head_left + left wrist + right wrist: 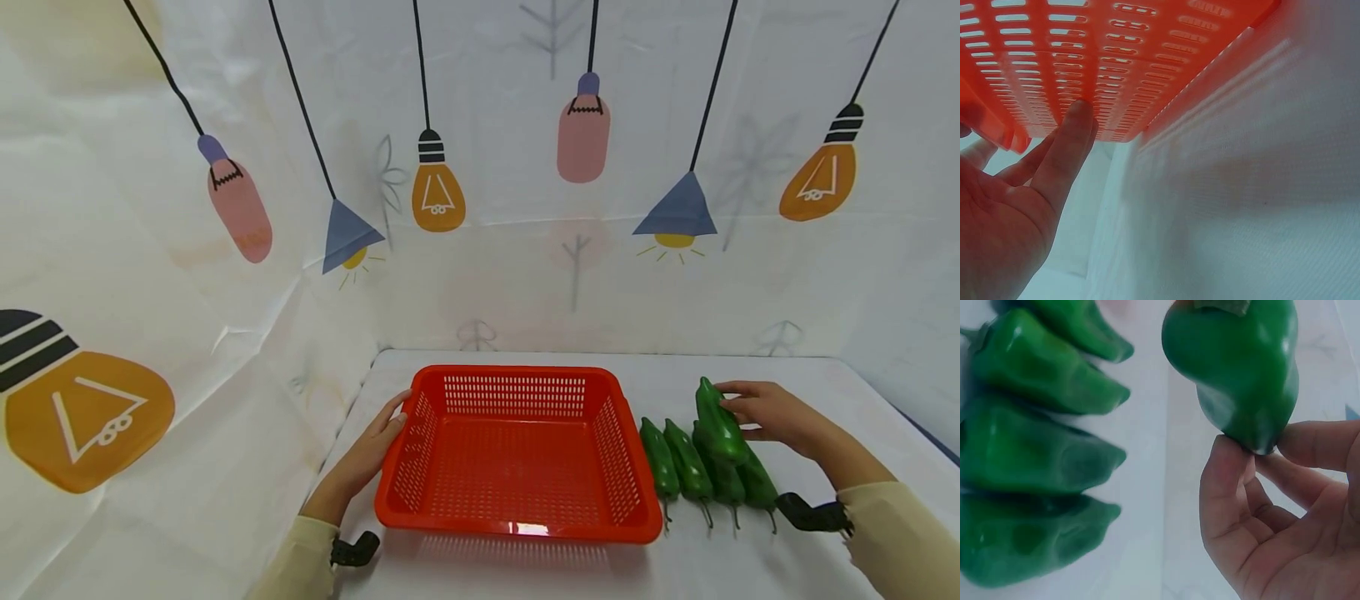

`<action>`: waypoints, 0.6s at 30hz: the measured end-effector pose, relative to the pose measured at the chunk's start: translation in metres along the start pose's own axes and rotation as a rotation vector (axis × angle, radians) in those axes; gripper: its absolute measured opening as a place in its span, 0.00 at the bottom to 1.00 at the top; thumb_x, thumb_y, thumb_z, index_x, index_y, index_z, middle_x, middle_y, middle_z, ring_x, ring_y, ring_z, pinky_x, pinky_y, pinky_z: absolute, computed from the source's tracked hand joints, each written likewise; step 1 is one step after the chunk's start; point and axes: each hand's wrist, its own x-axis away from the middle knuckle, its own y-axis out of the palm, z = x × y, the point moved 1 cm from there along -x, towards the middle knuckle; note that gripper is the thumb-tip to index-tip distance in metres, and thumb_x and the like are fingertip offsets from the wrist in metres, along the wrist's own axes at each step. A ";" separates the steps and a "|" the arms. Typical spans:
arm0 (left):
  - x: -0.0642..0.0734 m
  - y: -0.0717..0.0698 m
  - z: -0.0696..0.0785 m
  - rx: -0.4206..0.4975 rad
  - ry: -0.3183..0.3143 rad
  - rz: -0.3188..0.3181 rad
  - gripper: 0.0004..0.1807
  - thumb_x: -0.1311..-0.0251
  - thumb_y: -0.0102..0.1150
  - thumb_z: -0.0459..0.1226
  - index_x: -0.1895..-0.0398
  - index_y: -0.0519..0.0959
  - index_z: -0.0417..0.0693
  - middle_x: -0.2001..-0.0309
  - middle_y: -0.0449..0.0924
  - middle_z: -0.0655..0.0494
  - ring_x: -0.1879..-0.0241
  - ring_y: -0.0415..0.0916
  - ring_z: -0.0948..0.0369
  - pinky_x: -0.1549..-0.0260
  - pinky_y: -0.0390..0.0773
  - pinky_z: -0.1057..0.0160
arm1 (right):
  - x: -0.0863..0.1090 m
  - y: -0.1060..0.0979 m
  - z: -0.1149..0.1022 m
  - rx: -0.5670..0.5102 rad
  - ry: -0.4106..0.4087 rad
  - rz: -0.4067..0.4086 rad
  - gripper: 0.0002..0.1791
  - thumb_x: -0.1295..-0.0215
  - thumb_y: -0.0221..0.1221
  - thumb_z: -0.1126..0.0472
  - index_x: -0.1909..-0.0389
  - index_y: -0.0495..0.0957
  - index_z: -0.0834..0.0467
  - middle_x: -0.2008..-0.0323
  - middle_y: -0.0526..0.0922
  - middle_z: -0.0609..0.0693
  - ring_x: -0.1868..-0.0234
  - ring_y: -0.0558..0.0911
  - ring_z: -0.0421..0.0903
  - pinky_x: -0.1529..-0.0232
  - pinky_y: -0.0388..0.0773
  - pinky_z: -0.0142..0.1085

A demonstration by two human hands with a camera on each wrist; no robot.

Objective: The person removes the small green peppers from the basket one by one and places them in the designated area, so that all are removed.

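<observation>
My right hand [776, 417] pinches a glossy green pepper [718, 421] by its narrow end, between thumb and fingertips. In the right wrist view the held pepper [1235, 369] hangs above the fingers, beside a row of several more green peppers [1041, 453]. Those peppers [686, 462] lie side by side on the table, stems toward me, and the held one overlaps them in the head view. My left hand [367, 446] touches the left rim of a red plastic basket [517, 531]. In the left wrist view its straight fingers [1072, 137] rest against the slotted outer wall.
The basket stands on a white-covered table [817, 533], just left of the pepper row. A white sheet [495, 275] printed with hanging lamps rises behind the table and along its left side. Dark wrist mounts [813, 512] sit at both sleeves.
</observation>
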 end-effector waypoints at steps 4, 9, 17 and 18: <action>0.001 0.000 0.001 -0.002 0.007 -0.015 0.32 0.18 0.38 0.48 0.18 0.47 0.55 0.33 0.65 0.35 0.49 0.75 0.51 0.52 0.78 0.56 | 0.003 -0.003 0.009 0.014 0.029 0.011 0.32 0.19 0.46 0.60 0.29 0.52 0.81 0.45 0.78 0.69 0.45 0.80 0.61 0.49 0.81 0.52; 0.001 -0.002 0.001 -0.005 0.003 -0.006 0.32 0.18 0.39 0.49 0.18 0.47 0.56 0.32 0.65 0.36 0.49 0.75 0.52 0.52 0.78 0.56 | 0.006 -0.007 0.019 0.040 0.054 0.020 0.31 0.19 0.45 0.60 0.30 0.52 0.81 0.43 0.75 0.74 0.45 0.80 0.63 0.49 0.80 0.53; 0.002 -0.003 -0.001 0.000 -0.011 0.008 0.31 0.18 0.38 0.49 0.18 0.48 0.57 0.32 0.65 0.37 0.49 0.75 0.51 0.53 0.78 0.56 | 0.008 -0.012 0.032 0.063 0.091 0.020 0.30 0.19 0.43 0.61 0.31 0.53 0.81 0.41 0.69 0.79 0.43 0.77 0.70 0.48 0.79 0.55; 0.002 -0.003 -0.002 0.001 -0.012 0.009 0.31 0.18 0.38 0.49 0.18 0.48 0.58 0.32 0.65 0.37 0.49 0.75 0.51 0.53 0.78 0.56 | 0.008 -0.012 0.034 0.064 0.095 0.020 0.30 0.19 0.43 0.61 0.31 0.53 0.82 0.40 0.69 0.80 0.43 0.76 0.70 0.49 0.79 0.55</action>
